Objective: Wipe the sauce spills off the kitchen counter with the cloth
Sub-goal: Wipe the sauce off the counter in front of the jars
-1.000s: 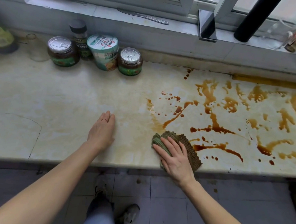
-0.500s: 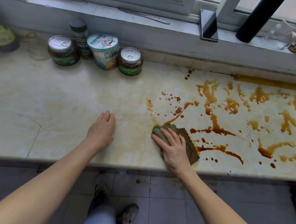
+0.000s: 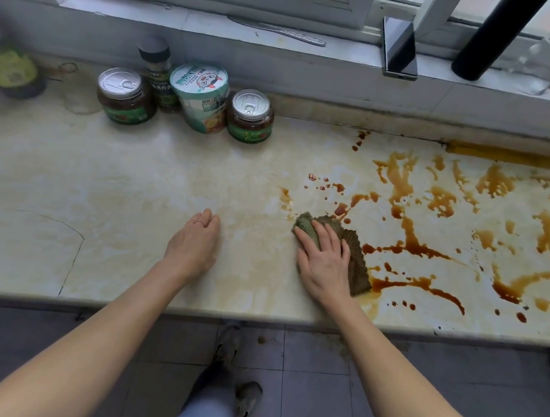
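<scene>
Now the right hand (image 3: 323, 264), pressed flat on the bumpy green cloth (image 3: 354, 259), has slid it up the pale stone counter (image 3: 138, 182) into the brown sauce spills (image 3: 411, 244), so most mess remains, while the flat left hand (image 3: 193, 245) holds nothing.

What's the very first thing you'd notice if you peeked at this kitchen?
The big brown sauce splatters streaked all over the right half of the pale marble counter. Next, the right hand pressing flat on a crumpled green-brown cloth at the left edge of the mess, while the left hand rests on the cleaner side. At the back left stand two foil-topped brown jars and a pale green paper cup.
</scene>
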A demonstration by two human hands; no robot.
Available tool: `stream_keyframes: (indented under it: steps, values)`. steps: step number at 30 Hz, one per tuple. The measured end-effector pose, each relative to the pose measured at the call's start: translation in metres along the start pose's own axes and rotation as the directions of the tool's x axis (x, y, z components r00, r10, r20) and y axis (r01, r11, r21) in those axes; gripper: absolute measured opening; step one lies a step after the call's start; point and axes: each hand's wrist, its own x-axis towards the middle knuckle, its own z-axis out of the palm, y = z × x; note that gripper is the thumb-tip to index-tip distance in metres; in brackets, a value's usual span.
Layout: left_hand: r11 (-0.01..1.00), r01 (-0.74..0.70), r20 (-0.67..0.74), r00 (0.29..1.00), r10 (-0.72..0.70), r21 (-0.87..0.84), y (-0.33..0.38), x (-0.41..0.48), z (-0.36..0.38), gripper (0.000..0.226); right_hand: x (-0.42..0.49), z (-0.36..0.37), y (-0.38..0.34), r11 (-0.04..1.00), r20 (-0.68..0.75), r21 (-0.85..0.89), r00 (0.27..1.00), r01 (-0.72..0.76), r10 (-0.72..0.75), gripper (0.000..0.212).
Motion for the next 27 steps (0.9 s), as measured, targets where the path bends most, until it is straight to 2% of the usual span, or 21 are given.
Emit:
stream_keyframes:
  steps: [1, 5, 7, 9, 13, 15, 17, 20, 22, 25, 27]
  values:
    - [1.000, 0.003, 0.001, 1.000, -0.003, 0.005, 0.000, 0.000, 0.001, 0.062, -0.003, 0.001, -0.007, 1.000, 0.004, 0.016, 1.000, 0.022, -0.022, 0.046]
    - [0.998, 0.000, -0.021, 1.000, 0.001, 0.064, 0.001, 0.003, -0.002, 0.049, -0.011, 0.011, -0.037, 0.960, 0.056, -0.041, 0.960, 0.275, -0.273, 0.053]
    - [0.997, -0.020, -0.025, 0.999, 0.022, 0.081, 0.001, 0.005, -0.007, 0.037, 0.001, 0.011, -0.042, 0.953, 0.066, -0.065, 0.954, 0.297, -0.293, 0.054]
    - [0.996, -0.042, -0.031, 0.999, 0.044, 0.081, -0.001, 0.006, -0.011, 0.027, 0.018, 0.008, -0.038, 0.962, 0.069, -0.089, 0.965, 0.259, -0.253, 0.052]
    - [0.996, -0.060, -0.051, 0.997, 0.064, 0.072, -0.005, 0.006, -0.015, 0.021, 0.037, -0.001, -0.018, 0.996, 0.048, -0.087, 0.999, 0.021, -0.017, 0.050]
    - [0.995, -0.056, -0.050, 0.997, 0.060, 0.086, -0.005, 0.007, -0.016, 0.019, 0.036, -0.002, -0.017, 0.997, 0.027, -0.068, 0.998, -0.046, 0.048, 0.051]
    - [0.993, -0.046, -0.044, 0.998, 0.051, 0.105, -0.004, 0.012, -0.016, 0.017, 0.031, 0.002, -0.029, 0.998, 0.010, -0.053, 0.999, -0.041, 0.041, 0.054]
    - [0.990, -0.031, -0.067, 0.997, 0.040, 0.140, -0.002, 0.023, -0.022, 0.015, 0.029, 0.010, -0.055, 0.993, 0.026, -0.027, 0.994, 0.111, -0.110, 0.059]
    - [0.992, -0.027, -0.111, 0.993, 0.041, 0.125, -0.003, 0.030, -0.027, 0.017, 0.042, 0.010, -0.067, 0.987, 0.039, -0.017, 0.987, 0.157, -0.156, 0.058]
    - [0.998, -0.024, -0.151, 0.988, 0.032, 0.055, -0.004, 0.042, -0.033, 0.018, 0.071, 0.004, -0.065, 0.991, 0.074, -0.053, 0.990, 0.126, -0.122, 0.052]
    - [0.999, -0.031, -0.152, 0.988, 0.034, 0.022, -0.005, 0.047, -0.036, 0.020, 0.084, -0.002, -0.055, 0.999, 0.069, -0.045, 0.997, 0.021, -0.018, 0.049]
